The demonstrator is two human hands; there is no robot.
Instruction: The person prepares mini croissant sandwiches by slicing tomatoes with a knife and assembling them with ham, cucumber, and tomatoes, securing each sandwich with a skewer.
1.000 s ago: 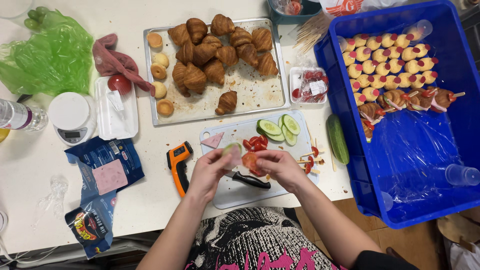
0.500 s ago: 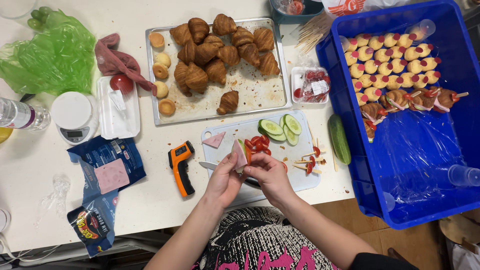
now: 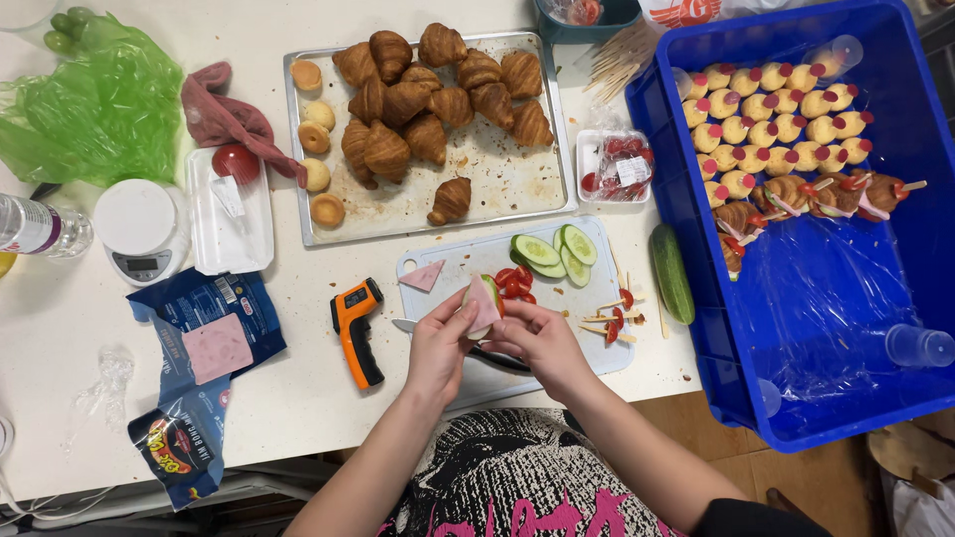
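White desk point(image 3: 298, 398) fills most of the view, its surface speckled with crumbs, evenly lit from above with soft, faint shadows. Past the desk's near edge at lower right, brownish wood-toned floor point(image 3: 796, 487). Pale rail or cable under the desk edge at lower left. No walls or windows in view.

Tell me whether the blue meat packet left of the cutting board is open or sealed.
Open. The blue packet lies flat on the table, with a pink slice exposed on it.

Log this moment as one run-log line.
left hand: holds ham slice | right hand: same slice | under: cutting board | nearby: knife
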